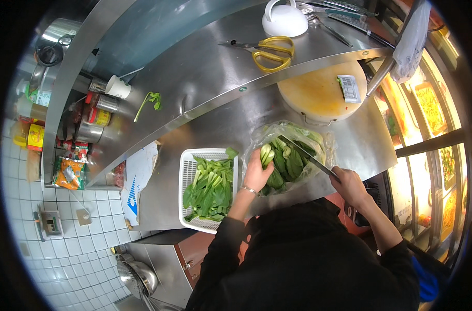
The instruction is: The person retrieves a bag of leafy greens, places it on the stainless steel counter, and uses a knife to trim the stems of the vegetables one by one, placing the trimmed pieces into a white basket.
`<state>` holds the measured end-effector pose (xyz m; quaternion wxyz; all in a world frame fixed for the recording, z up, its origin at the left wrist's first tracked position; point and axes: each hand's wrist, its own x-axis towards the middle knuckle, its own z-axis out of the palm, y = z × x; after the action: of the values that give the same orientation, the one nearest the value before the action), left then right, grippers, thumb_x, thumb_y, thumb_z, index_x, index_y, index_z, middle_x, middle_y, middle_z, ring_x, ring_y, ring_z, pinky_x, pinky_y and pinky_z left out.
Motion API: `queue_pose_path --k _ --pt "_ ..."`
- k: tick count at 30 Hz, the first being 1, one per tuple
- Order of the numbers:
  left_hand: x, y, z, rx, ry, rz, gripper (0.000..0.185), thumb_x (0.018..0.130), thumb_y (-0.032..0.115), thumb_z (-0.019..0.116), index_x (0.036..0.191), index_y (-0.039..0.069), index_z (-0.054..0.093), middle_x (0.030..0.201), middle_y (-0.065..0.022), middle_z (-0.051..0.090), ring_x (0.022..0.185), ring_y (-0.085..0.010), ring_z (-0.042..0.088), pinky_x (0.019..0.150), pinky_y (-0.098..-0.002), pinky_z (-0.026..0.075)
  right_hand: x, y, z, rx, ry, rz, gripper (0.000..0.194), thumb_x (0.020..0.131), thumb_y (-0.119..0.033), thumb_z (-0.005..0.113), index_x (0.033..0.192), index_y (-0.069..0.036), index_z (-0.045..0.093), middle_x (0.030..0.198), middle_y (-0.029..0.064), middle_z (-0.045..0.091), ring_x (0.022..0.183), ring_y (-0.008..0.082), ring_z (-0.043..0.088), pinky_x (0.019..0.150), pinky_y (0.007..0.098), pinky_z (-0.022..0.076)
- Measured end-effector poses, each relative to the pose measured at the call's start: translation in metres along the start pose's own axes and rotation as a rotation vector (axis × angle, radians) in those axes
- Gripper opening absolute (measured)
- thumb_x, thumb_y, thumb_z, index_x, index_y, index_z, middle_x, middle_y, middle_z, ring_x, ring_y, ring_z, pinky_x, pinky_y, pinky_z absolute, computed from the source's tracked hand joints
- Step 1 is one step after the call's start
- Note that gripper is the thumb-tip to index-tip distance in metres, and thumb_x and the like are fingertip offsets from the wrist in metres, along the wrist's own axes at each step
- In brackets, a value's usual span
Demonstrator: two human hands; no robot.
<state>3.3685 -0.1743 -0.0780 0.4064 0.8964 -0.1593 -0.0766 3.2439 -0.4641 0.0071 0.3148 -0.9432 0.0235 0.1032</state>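
My left hand (256,172) is closed around a head of bok choy (266,154), its pale base pointing up. A long-bladed kitchen knife (311,158) is in my right hand (349,186), its handle mostly hidden by the fingers. The blade slants up and left over a clear plastic bag (321,144) that lies open with more leafy bok choy (292,161) inside. Left of the bag, a white plastic basket (184,182) holds loose green leaves and stalks (210,186). Both stand on the stainless steel worktop (220,128).
A round cutting board (317,95) with a small packet (349,88) stands behind the bag. Overhead, a steel shelf (204,77) carries yellow-handled scissors (272,54), a white lidded pot (284,19) and a green sprig (152,102). Lit food trays (430,107) line the right side.
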Motion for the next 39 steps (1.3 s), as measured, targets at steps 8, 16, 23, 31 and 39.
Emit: queue_pose_path --k 8,16,23,31,39 --pt "-0.018 0.009 0.002 -0.536 -0.213 -0.122 0.051 0.098 0.02 0.059 0.14 0.0 0.038 0.096 -0.0065 0.06 0.08 -0.0149 0.058 0.074 -0.0299 0.049 0.002 -0.009 0.003 -0.136 -0.051 -0.184 0.017 0.089 -0.016 0.059 0.098 -0.003 0.054 0.085 0.0174 0.065 0.077 0.0389 0.064 0.069 0.0478 0.0523" --pt "-0.023 0.017 -0.002 -0.604 -0.263 -0.228 0.019 0.103 0.02 0.05 0.1 0.001 0.048 0.073 -0.0002 0.048 0.06 -0.0105 0.046 0.056 -0.0271 0.038 -0.005 -0.015 -0.004 -0.191 -0.001 -0.289 0.02 0.086 -0.015 0.063 0.102 -0.004 0.055 0.083 0.0132 0.062 0.072 0.0355 0.064 0.064 0.0448 0.0532" --pt "-0.029 0.017 0.005 -0.707 -0.231 -0.22 0.018 0.103 0.019 0.05 0.101 0.001 0.05 0.07 -0.0001 0.048 0.058 -0.0089 0.045 0.052 -0.0266 0.038 -0.005 -0.013 0.006 -0.171 -0.048 -0.251 0.018 0.088 -0.014 0.061 0.101 -0.004 0.057 0.086 0.0145 0.065 0.074 0.037 0.065 0.068 0.0454 0.0541" --pt "-0.051 0.03 -0.026 -0.874 -0.129 -0.147 0.017 0.103 0.017 0.048 0.109 0.001 0.051 0.075 -0.0012 0.046 0.063 -0.0107 0.043 0.056 -0.0267 0.036 -0.01 0.026 0.012 -0.177 -0.129 -0.037 0.015 0.088 -0.014 0.06 0.094 -0.002 0.054 0.086 0.0198 0.065 0.077 0.0419 0.064 0.071 0.0496 0.0518" --pt "-0.069 -0.051 -0.164 0.166 0.28 -0.371 0.045 0.097 0.033 0.06 0.123 -0.003 0.053 0.105 -0.0214 0.064 0.099 -0.0356 0.061 0.084 -0.0438 0.048 0.0 0.004 0.009 -0.087 -0.015 -0.022 0.014 0.091 -0.013 0.059 0.089 0.0 0.054 0.086 0.0204 0.065 0.078 0.0431 0.062 0.07 0.0495 0.0499"
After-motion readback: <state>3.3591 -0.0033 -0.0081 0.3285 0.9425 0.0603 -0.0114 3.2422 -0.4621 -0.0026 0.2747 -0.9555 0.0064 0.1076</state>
